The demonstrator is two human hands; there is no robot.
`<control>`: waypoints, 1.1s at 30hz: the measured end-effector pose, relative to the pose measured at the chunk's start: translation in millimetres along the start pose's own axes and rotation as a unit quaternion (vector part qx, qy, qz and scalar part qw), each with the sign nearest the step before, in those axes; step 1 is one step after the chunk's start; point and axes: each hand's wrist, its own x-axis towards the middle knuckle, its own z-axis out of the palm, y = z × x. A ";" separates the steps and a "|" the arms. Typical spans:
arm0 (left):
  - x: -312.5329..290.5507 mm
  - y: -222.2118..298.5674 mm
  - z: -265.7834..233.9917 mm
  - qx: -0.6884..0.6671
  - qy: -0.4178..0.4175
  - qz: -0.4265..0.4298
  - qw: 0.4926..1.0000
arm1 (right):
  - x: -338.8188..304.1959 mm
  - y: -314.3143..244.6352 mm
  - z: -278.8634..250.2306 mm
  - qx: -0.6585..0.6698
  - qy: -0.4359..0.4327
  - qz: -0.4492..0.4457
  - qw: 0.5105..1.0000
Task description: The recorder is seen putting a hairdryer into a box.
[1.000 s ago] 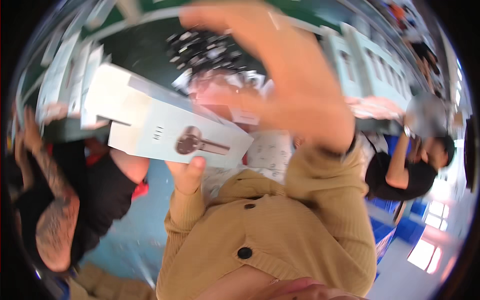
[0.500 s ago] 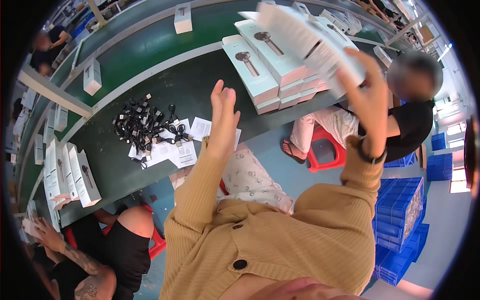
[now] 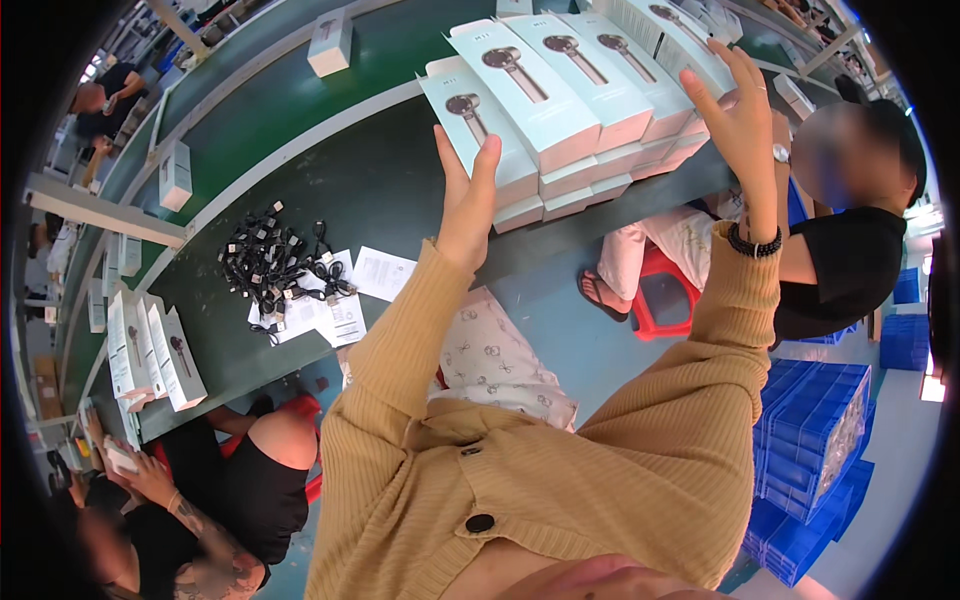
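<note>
Light-blue and white cartons printed with a dark handheld device form a layered stack (image 3: 530, 92) on the dark green table (image 3: 390, 150). My left hand (image 3: 468, 205) is at the stack's near left end, fingers extended, by the lower-left carton (image 3: 468, 112); whether it touches is unclear. At the other end my right hand (image 3: 738, 120) is spread open beside the rightmost top carton (image 3: 672, 38), with nothing gripped in it. To the left on the table, a heap of black USB cables (image 3: 268, 260) lies partly over printed paper sheets (image 3: 384, 272).
More cartons (image 3: 180, 372) stand at the table's left end. Single cartons (image 3: 330, 44) sit on the green conveyor (image 3: 250, 110) beyond a pale rail. One person (image 3: 850, 250) sits on the right, another (image 3: 210, 520) at lower left. Blue crates (image 3: 810, 430) are stacked at right.
The cartons my right hand held blurred above the stack are now down on it, and that hand has opened. My left hand has moved right to the stack's left end.
</note>
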 end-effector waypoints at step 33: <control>153.5 -135.3 193.7 0.366 -0.098 0.141 0.915 | -139.2 -8.0 -53.0 0.076 -0.083 0.171 0.979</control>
